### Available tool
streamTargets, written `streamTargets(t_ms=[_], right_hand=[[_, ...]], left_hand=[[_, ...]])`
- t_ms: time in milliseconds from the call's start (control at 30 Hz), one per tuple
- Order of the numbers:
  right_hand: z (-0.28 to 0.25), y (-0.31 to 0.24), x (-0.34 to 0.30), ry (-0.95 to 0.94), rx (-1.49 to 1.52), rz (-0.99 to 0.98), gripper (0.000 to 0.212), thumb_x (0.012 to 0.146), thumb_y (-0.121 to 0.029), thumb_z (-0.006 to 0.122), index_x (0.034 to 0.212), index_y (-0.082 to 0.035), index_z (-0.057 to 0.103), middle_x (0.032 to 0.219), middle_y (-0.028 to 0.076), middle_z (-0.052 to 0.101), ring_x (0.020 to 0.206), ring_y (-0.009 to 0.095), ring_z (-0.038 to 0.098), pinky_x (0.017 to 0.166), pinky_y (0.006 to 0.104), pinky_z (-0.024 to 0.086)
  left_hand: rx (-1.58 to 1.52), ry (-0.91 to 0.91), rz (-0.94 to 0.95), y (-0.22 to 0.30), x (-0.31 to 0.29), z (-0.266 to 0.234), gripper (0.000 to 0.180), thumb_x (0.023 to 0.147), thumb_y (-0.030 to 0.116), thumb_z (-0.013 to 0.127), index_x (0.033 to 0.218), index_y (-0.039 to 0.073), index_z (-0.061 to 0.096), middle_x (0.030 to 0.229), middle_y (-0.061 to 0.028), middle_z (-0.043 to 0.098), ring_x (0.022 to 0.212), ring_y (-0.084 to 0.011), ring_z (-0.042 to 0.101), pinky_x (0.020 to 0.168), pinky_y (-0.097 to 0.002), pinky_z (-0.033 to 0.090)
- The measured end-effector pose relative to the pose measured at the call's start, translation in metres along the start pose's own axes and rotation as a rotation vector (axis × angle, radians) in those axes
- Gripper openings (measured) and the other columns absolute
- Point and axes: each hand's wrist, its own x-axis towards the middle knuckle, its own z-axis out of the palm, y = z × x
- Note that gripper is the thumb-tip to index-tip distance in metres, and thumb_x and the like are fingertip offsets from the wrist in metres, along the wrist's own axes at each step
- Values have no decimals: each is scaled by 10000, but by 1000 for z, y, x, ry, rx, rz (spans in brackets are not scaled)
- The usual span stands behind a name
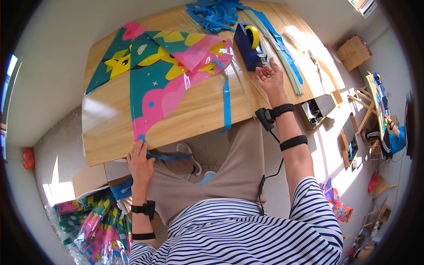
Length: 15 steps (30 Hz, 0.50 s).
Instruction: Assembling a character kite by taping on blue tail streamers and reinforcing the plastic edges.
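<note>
A triangular printed plastic sheet [161, 99], like a kite sail, lies partly folded on the wooden table. It is green and pink with yellow cartoon figures. My left hand [140, 161] is closed on its near corner at the table's front edge, where a blue strip [170, 157] hangs down. To the right, my right hand [270, 78] is raised palm up beside the blue tape dispenser [245, 46], which holds a yellow roll [252, 37]. Its fingers are loosely curled and apart, close to the cutting end. Whether a bit of tape sticks to them is too small to tell.
Blue strips [216, 15] lie heaped at the table's far edge [170, 17]. Pale thin sticks [282, 62] run along its right side. Another blue strip [227, 104] hangs over the front edge. Packed printed sheets [97, 225] fill the lower left. Another person [393, 137] sits far right.
</note>
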Motion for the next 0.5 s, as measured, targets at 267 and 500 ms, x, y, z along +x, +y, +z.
streamTargets(t_ms=[267, 500], right_hand=[[4, 6, 35, 70, -132, -189, 200, 907, -144, 701, 1022, -23, 590, 1025, 144, 648, 943, 299, 685, 1003, 629, 413], [9, 6, 33, 107, -131, -129, 167, 883, -64, 689, 1007, 15, 609, 1024, 173, 671, 927, 331, 699, 832, 536, 452]], left_hand=[[5, 16, 2, 5, 3, -2, 638, 703, 37, 777, 1313, -4, 596, 1423, -148, 531, 1328, -345, 473, 1093, -494, 347], [14, 20, -9, 5, 0, -3, 643, 693, 28, 780, 1308, -13, 598, 1419, -159, 536, 1319, -343, 481, 1096, -452, 351]])
